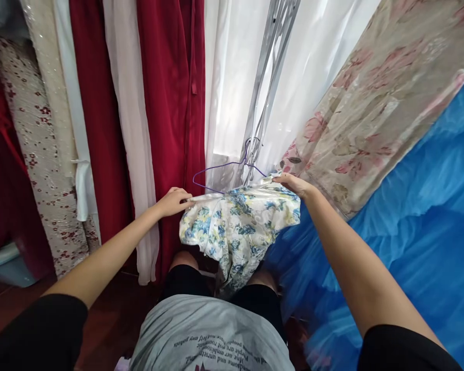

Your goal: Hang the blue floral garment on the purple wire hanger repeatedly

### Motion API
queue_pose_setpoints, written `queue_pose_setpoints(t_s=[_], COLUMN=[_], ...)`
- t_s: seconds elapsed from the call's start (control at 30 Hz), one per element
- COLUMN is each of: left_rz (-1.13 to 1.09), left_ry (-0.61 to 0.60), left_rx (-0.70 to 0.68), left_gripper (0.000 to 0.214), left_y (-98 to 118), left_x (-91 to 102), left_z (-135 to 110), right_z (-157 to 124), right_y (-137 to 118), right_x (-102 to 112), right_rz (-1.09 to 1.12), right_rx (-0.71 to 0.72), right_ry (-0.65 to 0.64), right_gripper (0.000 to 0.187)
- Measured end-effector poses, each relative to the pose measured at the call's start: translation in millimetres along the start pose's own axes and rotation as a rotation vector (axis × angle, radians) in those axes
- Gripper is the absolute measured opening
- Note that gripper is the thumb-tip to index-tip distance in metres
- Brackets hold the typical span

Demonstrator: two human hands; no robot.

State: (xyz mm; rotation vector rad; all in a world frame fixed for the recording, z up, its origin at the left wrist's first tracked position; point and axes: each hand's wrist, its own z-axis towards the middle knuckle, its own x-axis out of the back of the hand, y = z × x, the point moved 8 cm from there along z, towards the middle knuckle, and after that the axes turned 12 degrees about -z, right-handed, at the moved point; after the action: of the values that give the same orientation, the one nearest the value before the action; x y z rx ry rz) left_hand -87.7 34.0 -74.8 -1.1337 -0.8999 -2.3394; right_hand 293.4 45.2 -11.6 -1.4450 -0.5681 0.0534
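Note:
A small white garment with blue and yellow flowers hangs in front of me, stretched between both hands. My left hand is closed on its left top edge. My right hand pinches its right top edge. Just behind the cloth a thin purple wire hanger hooks onto a silver metal rack post; part of the hanger is hidden by the garment.
Long garments hang at the left: dark red, white and a cream one with red flowers. A pink-floral fabric and blue tulle fill the right. Sheer white curtains hang behind the post. Dark wooden floor lies below.

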Motion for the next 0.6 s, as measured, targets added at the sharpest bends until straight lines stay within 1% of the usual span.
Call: queue_pose_setpoints(t_s=[0.03, 0.1, 0.13, 0.2, 0.27, 0.33, 0.37, 0.4, 0.47, 0.53, 0.6], left_rz=[0.003, -0.076, -0.138, -0.261, -0.337, -0.385, -0.403, -0.414, -0.419, -0.420, -0.433], left_ry=[0.016, 0.120, 0.192, 0.337, 0.415, 0.437, 0.437, 0.444, 0.510, 0.588, 0.594], left_rx=[0.038, 0.113, 0.138, 0.164, 0.170, 0.178, 0.183, 0.194, 0.247, 0.296, 0.292], left_gripper=[0.026, 0.019, 0.017, 0.017, 0.019, 0.023, 0.027, 0.030, 0.036, 0.030, 0.022], left_y=[-13, -28, -30, -26, -15, -4, 1, 4, 4, 3, 8], left_x=[6.9, 26.3, 36.4, 51.7, 54.6, 48.0, 43.4, 39.7, 38.5, 42.5, 45.3], left_z=[7, 29, 43, 75, 107, 133, 142, 147, 146, 135, 127], right_z=[-1, -3, -3, -3, -1, -1, -1, -3, -10, -21, -32], right_y=[-3, -7, -9, -8, -4, 5, 10, 16, 28, 36, 37], right_x=[-2, -5, -5, -2, 1, 1, 2, 2, 6, 14, 22], right_rz=[-0.002, 0.008, 0.015, 0.041, 0.082, 0.108, 0.103, 0.086, 0.046, 0.027, 0.011], right_rx=[-0.006, -0.007, -0.008, -0.024, -0.054, -0.097, -0.120, -0.142, -0.175, -0.175, -0.145], right_ry=[-0.019, -0.033, -0.026, 0.005, 0.040, 0.056, 0.059, 0.062, 0.077, 0.089, 0.077], right_gripper=[0.027, 0.030, 0.030, 0.030, 0.026, 0.023, 0.021, 0.020, 0.020, 0.023, 0.028])
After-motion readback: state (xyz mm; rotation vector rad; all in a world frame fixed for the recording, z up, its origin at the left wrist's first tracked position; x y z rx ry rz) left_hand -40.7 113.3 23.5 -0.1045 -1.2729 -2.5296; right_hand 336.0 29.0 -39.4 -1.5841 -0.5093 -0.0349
